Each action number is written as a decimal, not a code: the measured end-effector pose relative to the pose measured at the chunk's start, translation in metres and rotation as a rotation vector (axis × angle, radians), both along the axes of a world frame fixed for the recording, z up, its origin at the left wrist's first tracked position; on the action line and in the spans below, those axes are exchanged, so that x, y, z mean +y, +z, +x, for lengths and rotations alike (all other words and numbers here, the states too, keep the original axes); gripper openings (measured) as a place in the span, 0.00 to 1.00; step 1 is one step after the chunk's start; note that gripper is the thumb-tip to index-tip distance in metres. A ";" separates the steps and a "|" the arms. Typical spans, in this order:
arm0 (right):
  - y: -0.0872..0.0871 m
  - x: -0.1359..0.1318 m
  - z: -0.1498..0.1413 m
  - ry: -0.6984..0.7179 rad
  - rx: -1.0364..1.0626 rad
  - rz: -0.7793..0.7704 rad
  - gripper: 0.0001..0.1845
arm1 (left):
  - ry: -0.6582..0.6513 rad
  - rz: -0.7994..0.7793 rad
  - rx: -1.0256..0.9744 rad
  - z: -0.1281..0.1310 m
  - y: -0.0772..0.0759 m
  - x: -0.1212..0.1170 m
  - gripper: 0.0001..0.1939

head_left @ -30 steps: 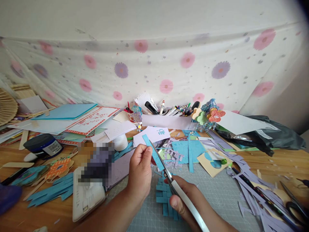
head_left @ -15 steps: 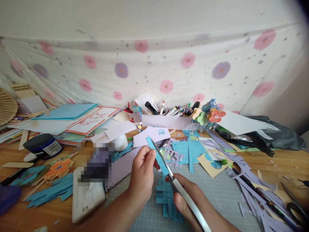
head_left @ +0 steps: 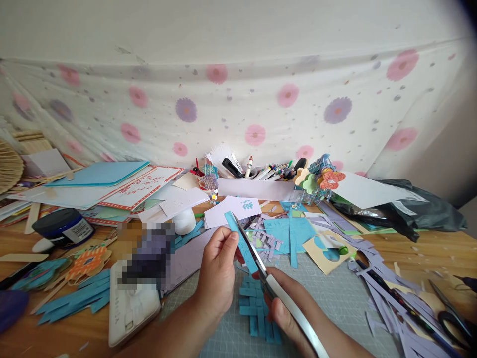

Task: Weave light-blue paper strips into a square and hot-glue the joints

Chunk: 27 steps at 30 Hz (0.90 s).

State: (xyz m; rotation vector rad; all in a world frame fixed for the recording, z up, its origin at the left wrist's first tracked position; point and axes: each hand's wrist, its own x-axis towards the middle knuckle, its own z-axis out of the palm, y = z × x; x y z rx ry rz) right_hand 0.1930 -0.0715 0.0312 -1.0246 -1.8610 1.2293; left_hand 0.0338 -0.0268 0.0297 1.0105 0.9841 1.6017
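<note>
Between thumb and fingers, my left hand (head_left: 219,263) pinches a blue paper strip (head_left: 244,246) that slants up to the left. My right hand (head_left: 286,298) is closed around the silver handles of a pair of scissors (head_left: 257,256). The blades lie along the strip's right edge, nearly parallel to it; whether they are cutting at this instant cannot be made out. Below both hands, a woven piece of blue paper strips (head_left: 255,308) rests on the grey cutting mat (head_left: 324,303), partly covered by my right hand.
Blue strips (head_left: 76,296) and a white power bank (head_left: 134,313) lie at left, near a dark jar (head_left: 63,227). Purple strips (head_left: 387,293) and black-handled scissors (head_left: 452,318) are at right. Behind stand a pen box (head_left: 257,189) and a blue paper sheet (head_left: 278,233).
The view has shifted slightly, moving the scene a little to the left. Both hands keep nearly the same pose, with the strip and scissors still held.
</note>
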 end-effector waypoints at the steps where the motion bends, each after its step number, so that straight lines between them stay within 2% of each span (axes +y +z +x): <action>1: 0.000 0.000 0.000 -0.001 -0.002 0.006 0.34 | -0.007 -0.004 -0.002 0.000 0.000 0.000 0.16; 6: -0.002 0.000 0.001 -0.006 -0.022 0.034 0.34 | -0.036 -0.014 0.016 0.002 0.000 -0.003 0.17; 12: 0.003 -0.002 0.002 0.014 -0.060 0.066 0.29 | -0.052 -0.011 0.047 0.004 0.000 -0.006 0.17; 18: 0.007 0.002 -0.003 0.021 0.020 0.131 0.33 | -0.046 -0.011 0.035 0.004 0.001 -0.007 0.16; 23: -0.003 0.008 -0.005 0.033 0.045 0.035 0.34 | -0.052 -0.015 0.023 0.004 0.002 -0.008 0.17; 27: -0.011 0.010 -0.004 -0.047 0.080 -0.077 0.34 | -0.049 -0.029 0.002 0.003 0.002 -0.007 0.17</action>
